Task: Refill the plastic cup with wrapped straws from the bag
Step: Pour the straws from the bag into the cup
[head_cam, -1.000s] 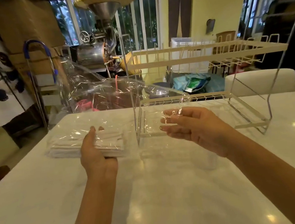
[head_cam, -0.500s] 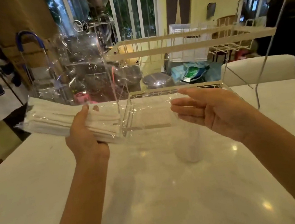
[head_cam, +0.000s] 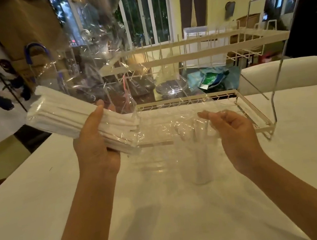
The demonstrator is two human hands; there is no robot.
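Observation:
My left hand (head_cam: pixel 95 141) grips a clear plastic bag (head_cam: pixel 164 127) around its bundle of white wrapped straws (head_cam: pixel 62 115), held above the white table and slanting up to the left. The bag's loose open end stretches right to my right hand (head_cam: pixel 234 131), whose fingertips touch the film with fingers spread. Below the film a clear plastic cup (head_cam: pixel 200 164) stands upright on the table with a few white straws in it, blurred by the plastic.
A white wire dish rack (head_cam: pixel 192 56) with two tiers stands on the white table (head_cam: pixel 165 217) right behind the cup. A roll of clear film and a metal machine stand at the back left. A white chair back (head_cam: pixel 282 74) is at the far right.
My left hand has lifted the bag of straws off the table and tilted it. My right hand dropped lower, over the cup, still at the bag's open end.

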